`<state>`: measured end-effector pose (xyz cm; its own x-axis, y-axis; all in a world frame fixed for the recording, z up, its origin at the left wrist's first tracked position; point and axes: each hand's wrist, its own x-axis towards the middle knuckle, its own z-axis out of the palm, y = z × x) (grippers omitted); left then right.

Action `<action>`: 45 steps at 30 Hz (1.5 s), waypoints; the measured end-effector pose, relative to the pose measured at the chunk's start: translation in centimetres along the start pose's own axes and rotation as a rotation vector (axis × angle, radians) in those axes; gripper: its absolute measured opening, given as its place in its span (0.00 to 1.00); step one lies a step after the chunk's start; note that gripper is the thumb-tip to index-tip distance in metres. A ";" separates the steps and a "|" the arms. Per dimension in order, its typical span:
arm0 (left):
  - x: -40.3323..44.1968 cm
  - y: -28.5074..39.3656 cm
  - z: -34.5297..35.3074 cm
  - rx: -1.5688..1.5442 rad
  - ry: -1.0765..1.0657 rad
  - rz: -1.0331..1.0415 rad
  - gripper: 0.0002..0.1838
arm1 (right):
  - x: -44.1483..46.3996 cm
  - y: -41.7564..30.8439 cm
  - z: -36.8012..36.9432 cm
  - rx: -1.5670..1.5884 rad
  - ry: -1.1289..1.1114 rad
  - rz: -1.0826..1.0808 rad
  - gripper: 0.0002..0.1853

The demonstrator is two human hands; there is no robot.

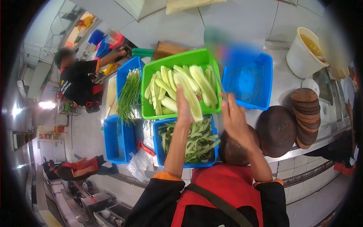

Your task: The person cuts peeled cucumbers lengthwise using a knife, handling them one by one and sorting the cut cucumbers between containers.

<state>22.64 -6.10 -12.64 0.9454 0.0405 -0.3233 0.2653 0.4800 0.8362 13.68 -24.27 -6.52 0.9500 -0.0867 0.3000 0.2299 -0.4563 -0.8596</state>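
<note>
My left hand (183,106) is closed around a peeled cucumber half (189,94), its pale cut face turned up. My right hand (233,119) grips a knife (216,75), whose long blade points away over the right side of the green tub (181,114); that hand is slightly blurred. Several peeled cucumbers (200,81), some of them split lengthwise, fill this tub under my hands. Closer to my body, a blue tub (157,156) holds a heap of green peel strips (189,140).
Spring onions (128,90) lie in a blue tub at left, above another blue tub (119,142). A red-handled tool (146,147) rests on plastic. Right are a blue tub (247,83), round wooden boards (276,130) and a white bucket (300,56). Other people work at left.
</note>
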 end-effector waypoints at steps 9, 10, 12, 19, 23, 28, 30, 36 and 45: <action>-6.0 8.4 7.5 -0.371 -0.141 0.067 0.34 | -4.7 -3.3 2.4 0.038 -0.101 -0.125 0.16; -6.4 8.6 7.7 -0.392 -0.142 0.079 0.34 | -4.7 -3.4 2.5 0.037 -0.103 -0.130 0.16; -6.8 8.7 7.6 -0.380 -0.154 0.113 0.30 | -4.9 -3.2 2.7 0.070 -0.100 -0.165 0.18; -10.6 7.5 8.4 -0.442 -0.368 0.115 0.28 | -4.5 -3.1 3.1 -0.074 -0.098 -0.218 0.26; -12.1 7.7 8.3 -0.402 -0.272 0.105 0.29 | -5.1 -3.1 3.1 -0.064 -0.034 -0.340 0.30; -9.1 12.3 10.5 -0.382 -0.006 0.275 0.25 | -5.0 -3.4 3.2 -0.052 -0.017 -0.367 0.31; -5.9 11.4 7.4 -0.438 -0.348 0.351 0.20 | -4.7 -3.3 3.4 -0.097 -0.019 -0.358 0.31; -9.1 9.7 9.2 -0.451 -0.302 0.307 0.19 | -4.7 -2.4 2.7 0.123 -0.064 -0.282 0.31; -10.8 8.3 9.0 -0.429 -0.393 0.184 0.20 | -3.8 -2.6 2.4 0.362 -0.230 0.002 0.29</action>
<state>16.32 -10.43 1.83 0.9892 -0.1309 0.0654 0.0685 0.8093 0.5833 9.94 -20.66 -6.39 0.9634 0.1313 0.2338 0.2488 -0.1127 -0.9620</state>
